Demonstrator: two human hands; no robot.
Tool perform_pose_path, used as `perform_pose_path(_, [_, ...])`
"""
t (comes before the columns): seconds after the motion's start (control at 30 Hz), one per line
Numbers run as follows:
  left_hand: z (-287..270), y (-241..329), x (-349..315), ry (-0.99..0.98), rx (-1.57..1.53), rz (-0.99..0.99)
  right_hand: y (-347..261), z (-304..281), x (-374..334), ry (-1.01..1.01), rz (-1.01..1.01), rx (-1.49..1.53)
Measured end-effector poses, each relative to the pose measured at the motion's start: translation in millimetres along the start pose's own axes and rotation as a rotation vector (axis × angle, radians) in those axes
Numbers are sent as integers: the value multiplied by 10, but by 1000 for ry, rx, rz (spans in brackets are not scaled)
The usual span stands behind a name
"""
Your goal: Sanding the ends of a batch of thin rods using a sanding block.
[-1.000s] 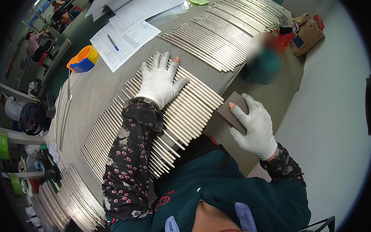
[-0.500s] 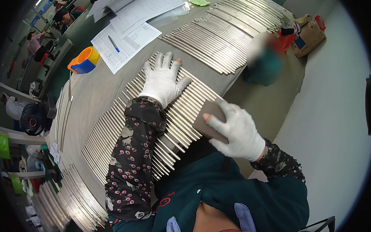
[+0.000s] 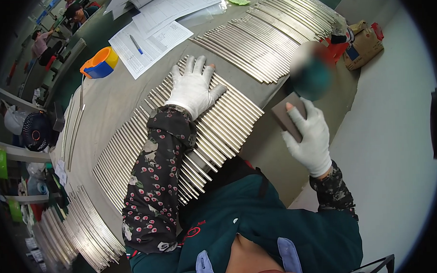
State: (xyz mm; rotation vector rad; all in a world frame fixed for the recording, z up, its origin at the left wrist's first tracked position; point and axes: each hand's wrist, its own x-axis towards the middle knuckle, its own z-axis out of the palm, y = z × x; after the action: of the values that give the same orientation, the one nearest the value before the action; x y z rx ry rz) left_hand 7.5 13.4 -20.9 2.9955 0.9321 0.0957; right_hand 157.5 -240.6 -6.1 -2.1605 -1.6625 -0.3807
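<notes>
A row of thin shiny metal rods (image 3: pixel 227 121) lies side by side on the grey table in front of me. Gloved in white, my left hand (image 3: pixel 192 89) rests flat on the rods with its fingers spread. My right hand (image 3: pixel 309 135), also in a white glove with a bare thumb tip, grips a brown-grey rectangular sanding block (image 3: pixel 290 115). Block and hand are held off to the right, past the rod ends and apart from them. The underside of the block is hidden.
More metal rods (image 3: pixel 258 43) lie at the far right, and another stack (image 3: pixel 89 232) at the near left. Papers (image 3: pixel 150 45) with a pen (image 3: pixel 136 44) and a yellow-blue tape roll (image 3: pixel 100 63) sit at the back. A brown bag (image 3: pixel 364 47) stands on the floor at right.
My right hand has moved with the sanding block off the rods' right ends, outward and up to the right. My left hand stays spread on the rods.
</notes>
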Motion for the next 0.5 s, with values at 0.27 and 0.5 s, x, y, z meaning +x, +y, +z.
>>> perform_pose_path(0.27, [-10, -131, -100, 78, -63, -19, -348, -64, -117, -134, -127, 132])
perform_pose_path(0.5, [-286, -725, -775, 195, 15, 21, -707, -15, -340, -194, -162, 235])
